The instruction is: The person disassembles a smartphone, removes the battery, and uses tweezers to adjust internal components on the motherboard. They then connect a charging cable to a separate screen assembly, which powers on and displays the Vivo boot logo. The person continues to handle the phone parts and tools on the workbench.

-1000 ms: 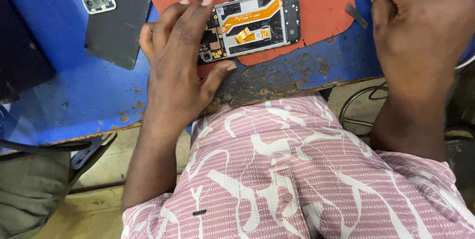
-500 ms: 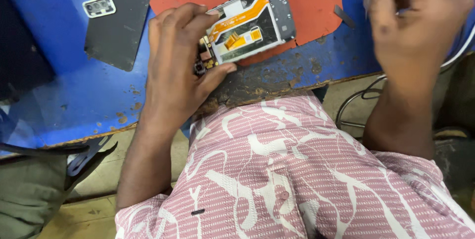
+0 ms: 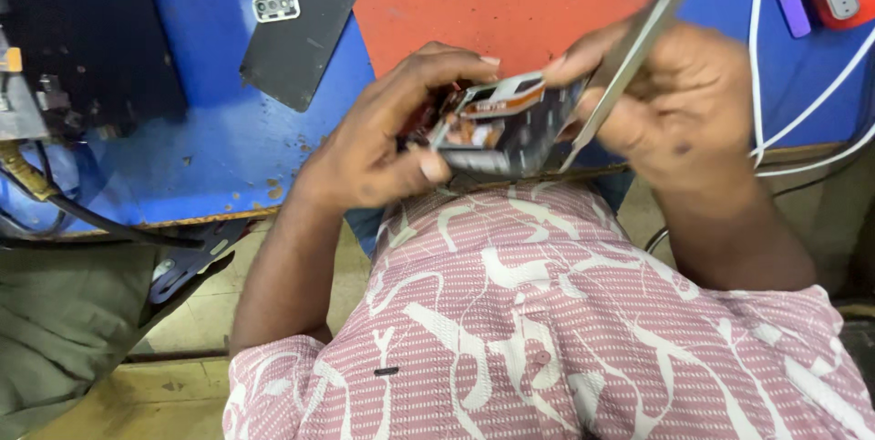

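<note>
Gripping opened phone over bench front edge: left hand fingers closed round it, right hand pinching metal tweezers against it.

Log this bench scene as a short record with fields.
left hand: holds the opened phone above the bench edge
right hand: holds tweezers, tips at the phone
back cover: dark, flat on the blue mat
red mat: behind the hands
cables: white, at the right
</note>
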